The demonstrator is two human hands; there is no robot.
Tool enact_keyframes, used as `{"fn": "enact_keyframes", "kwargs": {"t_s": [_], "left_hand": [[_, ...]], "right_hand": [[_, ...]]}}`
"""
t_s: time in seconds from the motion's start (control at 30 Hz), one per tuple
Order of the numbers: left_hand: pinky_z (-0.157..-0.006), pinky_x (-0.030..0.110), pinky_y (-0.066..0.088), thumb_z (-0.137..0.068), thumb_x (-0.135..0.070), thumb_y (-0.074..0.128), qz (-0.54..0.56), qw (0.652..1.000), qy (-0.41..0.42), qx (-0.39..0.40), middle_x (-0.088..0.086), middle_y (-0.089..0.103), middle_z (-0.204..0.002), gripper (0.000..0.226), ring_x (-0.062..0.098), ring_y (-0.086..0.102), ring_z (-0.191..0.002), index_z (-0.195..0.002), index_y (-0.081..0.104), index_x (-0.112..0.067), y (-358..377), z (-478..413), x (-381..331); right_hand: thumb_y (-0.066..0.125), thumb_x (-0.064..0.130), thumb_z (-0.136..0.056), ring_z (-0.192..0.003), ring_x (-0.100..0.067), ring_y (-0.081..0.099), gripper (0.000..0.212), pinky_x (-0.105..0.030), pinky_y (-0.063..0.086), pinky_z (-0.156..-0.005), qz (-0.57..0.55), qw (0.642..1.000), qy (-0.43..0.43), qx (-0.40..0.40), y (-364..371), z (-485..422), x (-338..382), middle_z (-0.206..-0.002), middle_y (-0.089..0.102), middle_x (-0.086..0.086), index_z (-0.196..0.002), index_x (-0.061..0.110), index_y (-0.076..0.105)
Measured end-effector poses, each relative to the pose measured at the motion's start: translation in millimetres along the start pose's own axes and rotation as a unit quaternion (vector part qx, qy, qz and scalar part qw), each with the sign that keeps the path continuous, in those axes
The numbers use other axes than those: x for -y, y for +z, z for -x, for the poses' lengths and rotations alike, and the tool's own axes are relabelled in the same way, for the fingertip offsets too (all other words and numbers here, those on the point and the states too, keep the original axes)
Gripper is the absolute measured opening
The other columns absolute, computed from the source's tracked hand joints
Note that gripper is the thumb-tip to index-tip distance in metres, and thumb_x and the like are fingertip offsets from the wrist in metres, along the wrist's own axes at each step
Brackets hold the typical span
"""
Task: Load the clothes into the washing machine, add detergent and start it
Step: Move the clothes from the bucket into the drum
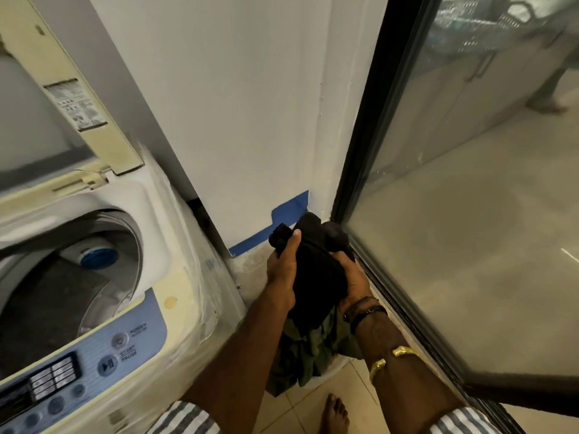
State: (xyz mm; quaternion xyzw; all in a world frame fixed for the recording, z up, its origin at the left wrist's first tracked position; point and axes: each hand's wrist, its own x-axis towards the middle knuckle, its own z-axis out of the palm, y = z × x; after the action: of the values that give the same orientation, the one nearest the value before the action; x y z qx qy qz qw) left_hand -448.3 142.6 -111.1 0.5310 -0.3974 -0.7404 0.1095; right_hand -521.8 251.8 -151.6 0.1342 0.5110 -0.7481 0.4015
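Observation:
A top-loading washing machine [175, 277] stands at the left with its lid [62, 98] raised and its drum [62, 270] open; dark laundry lies inside. My left hand [282, 270] and my right hand [354, 277] both grip a black garment [316, 261], held above the floor to the right of the machine. Below it sits a pile of olive-green clothes [307, 355]. The blue control panel [94, 355] faces me at the lower left.
A white wall [250, 104] with blue tape [282, 217] along its base stands behind my hands. A black-framed glass door [454, 214] stands close on the right. My bare foot [335, 415] rests on the tiled floor. A person's leg shows through the glass at top right.

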Motion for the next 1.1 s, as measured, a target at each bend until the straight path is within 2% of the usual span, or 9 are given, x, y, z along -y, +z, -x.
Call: {"fn": "enact_keyframes", "kwargs": {"t_s": [0.07,0.17,0.27,0.47,0.57,0.73,0.8,0.93,1.1], "left_hand": [[-0.094,0.049,0.056,-0.072,-0.068,0.072,0.008,1.000,0.000,0.018,0.010,0.072,-0.112,0.068,0.031,0.070,-0.098,-0.122,0.066,-0.022,-4.7,12.4,-11.5],[-0.094,0.048,0.055,-0.067,-0.075,0.069,0.004,1.000,0.011,0.026,0.010,0.071,-0.115,0.076,0.031,0.069,-0.101,-0.122,0.066,-0.024,-8.9,23.7,-24.3],[-0.096,0.049,0.055,-0.056,-0.075,0.074,0.037,0.999,0.013,0.022,0.010,0.071,-0.118,0.085,0.032,0.069,-0.103,-0.125,0.066,-0.025,-11.3,33.4,-37.8],[-0.090,0.049,0.058,-0.078,-0.060,0.073,0.072,0.996,0.060,0.006,0.012,0.073,-0.109,0.060,0.033,0.070,-0.097,-0.120,0.066,-0.017,-26.9,67.7,-75.3],[-0.086,0.046,0.059,-0.078,-0.058,0.074,0.093,0.992,0.089,0.016,0.011,0.074,-0.105,0.057,0.032,0.071,-0.096,-0.117,0.069,-0.016,-35.9,80.3,-93.1],[-0.085,0.047,0.060,-0.077,-0.060,0.074,0.122,0.985,0.121,0.014,0.011,0.076,-0.102,0.057,0.033,0.072,-0.093,-0.114,0.070,-0.017,-56.0,94.9,-116.7],[-0.084,0.048,0.060,-0.073,-0.063,0.075,0.132,0.983,0.128,0.011,0.011,0.076,-0.102,0.061,0.033,0.073,-0.092,-0.115,0.070,-0.018,-66.3,99.3,-124.5],[-0.079,0.044,0.061,-0.075,-0.060,0.076,0.158,0.976,0.148,-0.001,0.011,0.076,-0.101,0.056,0.033,0.073,-0.091,-0.113,0.071,-0.019,-92.8,108.6,-142.7],[-0.084,0.043,0.060,-0.071,-0.060,0.078,0.183,0.968,0.171,-0.028,0.010,0.077,-0.101,0.058,0.033,0.072,-0.092,-0.111,0.072,-0.018,-135.1,114.2,-162.6]], "right_hand": [[0.077,0.018,-0.078,-0.107,-0.044,0.067,0.046,-0.046,0.059,-0.080,-0.001,1.000,-0.018,0.010,11.8,14.0,13.4,-0.116,0.069,-0.025,-0.122,0.007,0.067],[0.068,0.006,-0.086,-0.099,-0.042,0.069,0.035,-0.042,0.060,-0.072,-0.009,0.999,-0.038,0.019,32.3,33.2,32.9,-0.111,0.071,-0.024,-0.121,0.007,0.067],[0.068,0.004,-0.085,-0.097,-0.039,0.069,0.035,-0.043,0.061,-0.076,0.006,0.998,-0.062,0.015,51.3,46.5,44.8,-0.112,0.071,-0.024,-0.120,0.008,0.067],[0.074,0.006,-0.080,-0.106,-0.043,0.067,0.037,-0.054,0.057,-0.089,0.029,0.996,-0.081,0.027,87.4,70.1,64.8,-0.112,0.070,-0.025,-0.116,0.007,0.067],[0.076,0.010,-0.079,-0.101,-0.039,0.069,0.032,-0.050,0.059,-0.086,0.038,0.994,-0.088,0.047,106.8,83.0,73.3,-0.108,0.072,-0.021,-0.110,0.012,0.070],[0.080,0.018,-0.074,-0.104,-0.038,0.069,0.039,-0.048,0.058,-0.087,0.065,0.989,-0.105,0.081,140.5,99.6,78.9,-0.107,0.074,-0.017,-0.112,0.015,0.071],[0.079,0.017,-0.076,-0.102,-0.037,0.069,0.037,-0.048,0.059,-0.086,0.069,0.988,-0.108,0.092,155.3,105.4,77.8,-0.107,0.074,-0.018,-0.112,0.013,0.071],[0.077,0.014,-0.078,-0.099,-0.037,0.069,0.036,-0.043,0.060,-0.079,0.066,0.985,-0.108,0.120,186.6,114.7,69.4,-0.106,0.073,-0.019,-0.113,0.012,0.071],[0.079,0.015,-0.075,-0.103,-0.040,0.069,0.041,-0.052,0.058,-0.090,0.078,0.978,-0.110,0.157,230.4,120.0,49.2,-0.110,0.072,-0.021,-0.115,0.011,0.071]]}}
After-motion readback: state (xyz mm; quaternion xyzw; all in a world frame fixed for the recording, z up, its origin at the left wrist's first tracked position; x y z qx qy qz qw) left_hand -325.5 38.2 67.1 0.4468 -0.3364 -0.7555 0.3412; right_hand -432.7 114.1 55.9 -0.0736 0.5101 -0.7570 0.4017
